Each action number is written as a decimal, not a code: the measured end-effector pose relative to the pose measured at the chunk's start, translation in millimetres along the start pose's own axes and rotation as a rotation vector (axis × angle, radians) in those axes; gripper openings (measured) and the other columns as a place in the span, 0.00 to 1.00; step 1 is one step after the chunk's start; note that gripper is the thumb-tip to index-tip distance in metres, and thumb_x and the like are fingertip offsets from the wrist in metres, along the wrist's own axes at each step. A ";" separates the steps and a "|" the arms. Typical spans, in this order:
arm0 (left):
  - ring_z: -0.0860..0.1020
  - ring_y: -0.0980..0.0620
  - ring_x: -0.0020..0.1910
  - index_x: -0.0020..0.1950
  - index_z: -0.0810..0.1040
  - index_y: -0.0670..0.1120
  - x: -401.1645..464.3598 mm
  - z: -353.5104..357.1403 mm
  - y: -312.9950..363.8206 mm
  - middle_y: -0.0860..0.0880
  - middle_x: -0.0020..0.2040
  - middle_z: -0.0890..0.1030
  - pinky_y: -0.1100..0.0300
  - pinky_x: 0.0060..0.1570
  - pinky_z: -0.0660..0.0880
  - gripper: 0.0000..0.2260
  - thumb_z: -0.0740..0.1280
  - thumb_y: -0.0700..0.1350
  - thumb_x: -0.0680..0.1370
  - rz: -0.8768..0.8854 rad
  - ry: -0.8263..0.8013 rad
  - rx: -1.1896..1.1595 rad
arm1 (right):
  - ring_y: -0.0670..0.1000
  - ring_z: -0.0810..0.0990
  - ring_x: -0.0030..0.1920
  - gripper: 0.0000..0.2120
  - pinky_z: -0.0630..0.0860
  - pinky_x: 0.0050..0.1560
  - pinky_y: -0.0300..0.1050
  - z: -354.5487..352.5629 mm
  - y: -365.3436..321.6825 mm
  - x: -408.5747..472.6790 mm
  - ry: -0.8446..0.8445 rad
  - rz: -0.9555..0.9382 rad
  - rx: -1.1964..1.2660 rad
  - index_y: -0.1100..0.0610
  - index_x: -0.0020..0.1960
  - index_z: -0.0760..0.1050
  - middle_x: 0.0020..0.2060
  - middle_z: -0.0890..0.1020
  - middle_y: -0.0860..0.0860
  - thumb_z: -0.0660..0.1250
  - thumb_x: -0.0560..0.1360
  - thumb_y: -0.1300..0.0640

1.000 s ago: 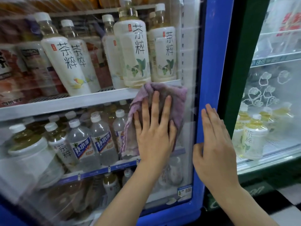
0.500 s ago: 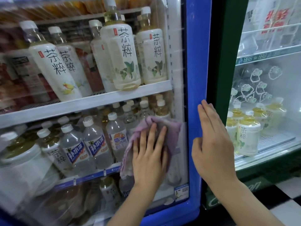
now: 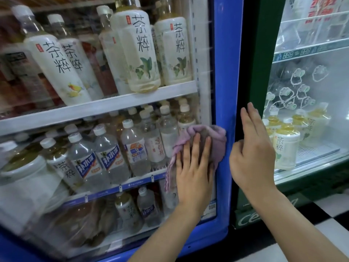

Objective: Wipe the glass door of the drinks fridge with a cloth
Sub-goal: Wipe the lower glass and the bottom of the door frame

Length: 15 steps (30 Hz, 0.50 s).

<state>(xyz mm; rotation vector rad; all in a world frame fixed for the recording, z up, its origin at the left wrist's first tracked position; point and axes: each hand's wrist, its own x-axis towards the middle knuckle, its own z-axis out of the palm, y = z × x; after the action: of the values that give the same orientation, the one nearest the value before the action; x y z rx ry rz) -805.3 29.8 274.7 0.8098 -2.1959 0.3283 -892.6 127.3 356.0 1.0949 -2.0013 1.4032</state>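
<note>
You're pressing the purple cloth (image 3: 205, 140) flat against the glass door (image 3: 105, 148) with your left hand (image 3: 194, 173), fingers straight and spread, low at the pane's right edge. The cloth's right side is overlapping the blue door frame (image 3: 224, 63), so unwiped glass is lying leftward and upward. Your right hand (image 3: 251, 154) is bracing open-fingered on the frame's edge, holding nothing, beside the green fridge (image 3: 264, 53). Bottles (image 3: 136, 53) are sitting behind the glass.

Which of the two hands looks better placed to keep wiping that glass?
Probably the left hand: its straight fingers press the purple cloth flat on the glass door. The right hand holds no cloth and sits by the blue door frame.
</note>
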 end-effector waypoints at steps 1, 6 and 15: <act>0.41 0.48 0.85 0.86 0.53 0.50 -9.1 1.5 0.9 0.50 0.86 0.39 0.49 0.83 0.40 0.36 0.67 0.52 0.83 0.017 -0.041 0.007 | 0.54 0.60 0.83 0.32 0.64 0.81 0.53 1.2 1.4 -2.0 0.012 -0.016 0.005 0.62 0.80 0.66 0.82 0.64 0.53 0.59 0.77 0.74; 0.46 0.50 0.85 0.86 0.55 0.47 -15.3 -23.4 -15.4 0.49 0.86 0.47 0.51 0.82 0.45 0.37 0.68 0.51 0.81 0.101 -0.141 -0.059 | 0.59 0.79 0.62 0.20 0.69 0.57 0.32 8.8 4.4 -21.8 0.167 -0.161 -0.039 0.64 0.62 0.81 0.62 0.81 0.58 0.58 0.75 0.71; 0.32 0.53 0.83 0.85 0.42 0.43 -15.1 -79.2 -56.9 0.49 0.85 0.36 0.54 0.82 0.40 0.33 0.53 0.47 0.83 0.320 -0.351 -0.068 | 0.56 0.62 0.82 0.27 0.59 0.81 0.40 59.0 12.5 -83.6 -0.158 -0.270 0.029 0.63 0.81 0.65 0.81 0.66 0.57 0.60 0.81 0.63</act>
<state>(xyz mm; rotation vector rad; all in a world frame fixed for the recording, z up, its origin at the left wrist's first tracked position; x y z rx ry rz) -715.9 29.5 316.3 0.5041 -2.6573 0.2804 -850.2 103.6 265.0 1.4678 -1.8555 1.2420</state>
